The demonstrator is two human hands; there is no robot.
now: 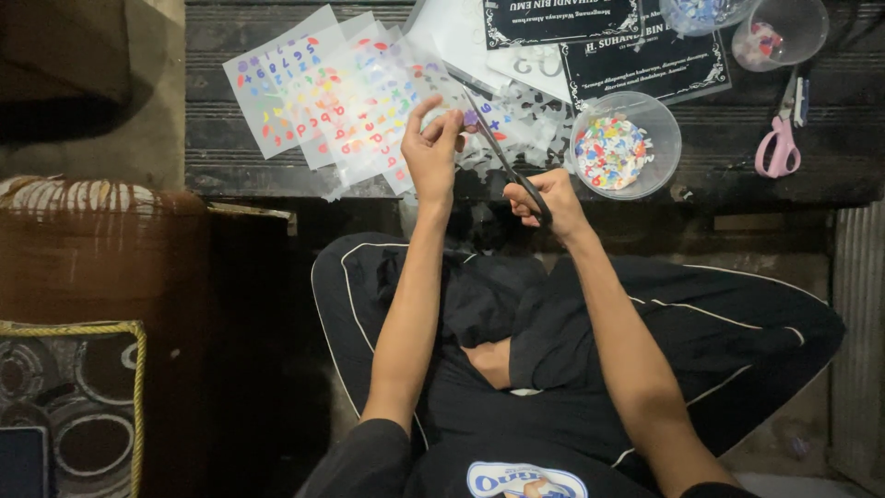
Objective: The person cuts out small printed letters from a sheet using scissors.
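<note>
Two bare hands work just in front of the dark desk [230, 157], above the person's crossed legs. Left hand [433, 152] is closed in a pinch, thumb and fingertips holding a small purple sticker piece [471, 118] at the desk's near edge. Right hand [546, 198] is closed around the handles of black scissors [502, 157], whose blades slant up and leftward, the tip meeting the pinched piece.

Several clear sticker sheets [318, 97], printed with coloured letters and digits, lie overlapped on the desk, just left of the left hand. Cut-out white scraps [539, 129] lie on the desk just beyond the scissors. One clear round bowl [625, 145], holding many coloured cut pieces, stands on the desk just right of the scissors. Pink-handled scissors [782, 138] lie further right of that bowl, near the desk's right end. A second clear cup [780, 32] stands beyond them, at the far right corner.
</note>
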